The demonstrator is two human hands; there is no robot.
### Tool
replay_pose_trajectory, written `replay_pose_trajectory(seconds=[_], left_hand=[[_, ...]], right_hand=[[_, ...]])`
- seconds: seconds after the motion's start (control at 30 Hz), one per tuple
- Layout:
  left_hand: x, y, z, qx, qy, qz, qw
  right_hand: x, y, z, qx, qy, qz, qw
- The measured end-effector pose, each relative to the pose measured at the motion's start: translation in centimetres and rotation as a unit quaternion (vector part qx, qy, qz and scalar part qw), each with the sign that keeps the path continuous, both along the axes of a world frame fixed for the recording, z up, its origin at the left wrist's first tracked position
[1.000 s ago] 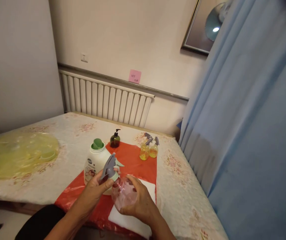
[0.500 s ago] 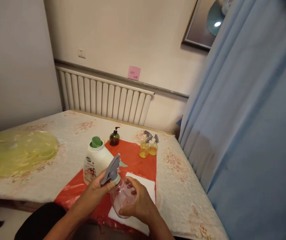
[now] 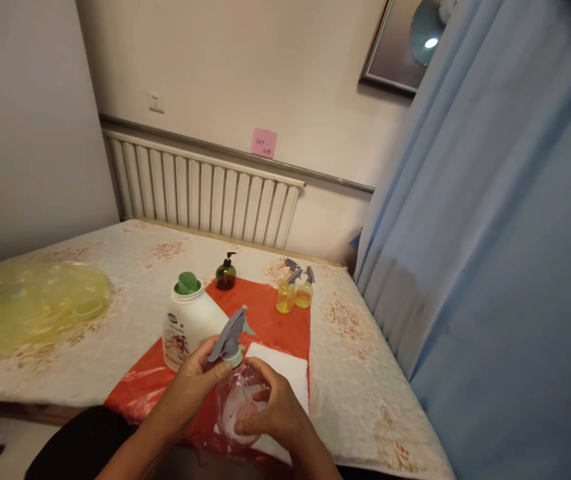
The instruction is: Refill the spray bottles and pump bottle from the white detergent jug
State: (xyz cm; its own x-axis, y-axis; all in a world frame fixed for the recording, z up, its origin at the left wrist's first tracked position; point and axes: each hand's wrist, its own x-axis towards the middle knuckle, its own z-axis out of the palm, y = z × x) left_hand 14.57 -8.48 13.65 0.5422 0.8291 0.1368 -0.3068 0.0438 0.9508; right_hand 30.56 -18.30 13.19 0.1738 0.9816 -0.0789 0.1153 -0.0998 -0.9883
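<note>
A clear pinkish spray bottle (image 3: 235,407) with a grey trigger head (image 3: 230,337) and pale green collar is held up in front of me, nearly upright. My left hand (image 3: 199,370) grips it at the collar, thumb in front and fingers behind. Around the right side of the bottle's body wraps my right hand (image 3: 275,410). Just behind my left hand stands a large white jug (image 3: 192,320) with a green insert (image 3: 188,283) in its open mouth. Under the bottle lies a folded white cloth (image 3: 285,373) on a red plastic sheet (image 3: 275,327).
Spray bottles with yellow liquid (image 3: 285,298) stand at the red sheet's far right corner. A dark green pump bottle (image 3: 226,275) stands at its far edge. Yellow plastic film (image 3: 30,303) covers the left of the flowered tablecloth (image 3: 360,373). A blue curtain (image 3: 465,220) hangs at the right.
The spray bottle has tipped a little more upright, with both hands still on it. The whole view has shifted slightly.
</note>
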Motion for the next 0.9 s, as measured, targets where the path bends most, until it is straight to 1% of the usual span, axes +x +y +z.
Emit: replay_pose_trajectory(seconds=[0.13, 0.2, 0.4, 0.6, 0.8, 0.9], left_hand=[[0.5, 0.0, 0.1, 0.010, 0.013, 0.026, 1.000], [0.6, -0.1, 0.2, 0.004, 0.008, 0.023, 1.000], [0.9, -0.4, 0.3, -0.038, -0.042, -0.008, 0.998], [1.3, -0.3, 0.3, -0.024, -0.035, 0.018, 0.999], [1.3, -0.3, 0.1, -0.039, -0.040, 0.000, 0.998], [1.4, -0.4, 0.0, -0.030, -0.039, 0.010, 0.999]], right_hand=[[0.0, -0.1, 0.0, 0.006, -0.003, -0.001, 1.000], [0.1, -0.1, -0.1, 0.005, -0.001, -0.007, 1.000], [0.3, -0.1, -0.9, 0.001, 0.023, -0.020, 1.000], [0.3, -0.1, -1.2, 0.011, 0.022, -0.016, 1.000], [0.4, -0.2, -1.4, 0.010, 0.023, -0.026, 0.999], [0.3, -0.2, -1.4, 0.008, 0.023, -0.025, 0.999]])
